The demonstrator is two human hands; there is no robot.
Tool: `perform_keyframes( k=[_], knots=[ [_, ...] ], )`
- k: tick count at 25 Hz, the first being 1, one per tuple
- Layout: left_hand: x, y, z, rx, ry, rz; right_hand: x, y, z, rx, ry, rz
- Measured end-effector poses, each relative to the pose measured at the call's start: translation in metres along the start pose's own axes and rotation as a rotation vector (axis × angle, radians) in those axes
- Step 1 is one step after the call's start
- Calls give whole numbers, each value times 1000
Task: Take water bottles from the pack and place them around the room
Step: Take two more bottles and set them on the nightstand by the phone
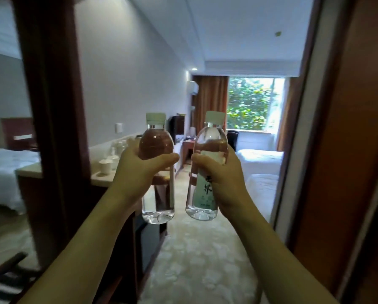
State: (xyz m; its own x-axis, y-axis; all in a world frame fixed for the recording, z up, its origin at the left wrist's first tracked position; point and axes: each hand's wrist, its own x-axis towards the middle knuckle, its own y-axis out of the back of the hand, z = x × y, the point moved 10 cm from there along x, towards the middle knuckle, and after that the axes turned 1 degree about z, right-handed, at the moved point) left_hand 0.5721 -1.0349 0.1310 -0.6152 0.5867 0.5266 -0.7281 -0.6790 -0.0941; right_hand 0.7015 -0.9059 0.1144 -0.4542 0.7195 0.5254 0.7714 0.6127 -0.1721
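**Two bottles in hand at the room entrance**

Head view: My left hand (137,170) has its grip closed around the left water bottle (158,172) at mid-body, thumb across the front. My right hand (221,178) has its grip closed around the right water bottle (205,172), whose green-and-white label faces me. Both bottles are upright, capped white, held side by side but apart, at chest level above the pale patterned carpet (197,260). To the left, a bench (100,178) carries white cups (105,165). Beds (260,163) lie to the right, below the window (254,104). A mirror (6,128) at far left reflects a bed.
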Motion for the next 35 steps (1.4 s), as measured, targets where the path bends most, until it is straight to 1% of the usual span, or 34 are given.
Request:
perform_keyframes(
  k=[2, 5, 9, 13, 19, 23, 26, 28, 30, 35],
  knots=[
    [23, -22, -23, -17, 13, -42, 17, 27, 17, -38, -26, 60],
    [60, -42, -55, -52, 13, -104, 45, 48, 48, -103, -34, 141],
    [120, -53, -102, -73, 31, -180, 92, 49, 98, -225, -53, 206],
    [194, -66, -144, -103, 30, -229, 159, 46, 136, -299, -45, 226],
    [298, -110, -224, -126, 35, -279, 266, 80, 204, -277, -27, 253],
    [386, -153, -299, -113, 45, -261, 363, 124, 272, -252, -4, 251],
    [462, -187, -345, -69, 51, -239, 452, 158, 307, -234, 23, 225],
    [524, -214, -366, -52, 32, -236, 520, 179, 324, -179, 38, 199],
    [579, -232, -387, -24, 9, -221, 581, 194, 344, -184, 48, 183],
    [694, -273, -459, -18, -1, -199, 700, 226, 413, -155, 49, 148]
  ],
)
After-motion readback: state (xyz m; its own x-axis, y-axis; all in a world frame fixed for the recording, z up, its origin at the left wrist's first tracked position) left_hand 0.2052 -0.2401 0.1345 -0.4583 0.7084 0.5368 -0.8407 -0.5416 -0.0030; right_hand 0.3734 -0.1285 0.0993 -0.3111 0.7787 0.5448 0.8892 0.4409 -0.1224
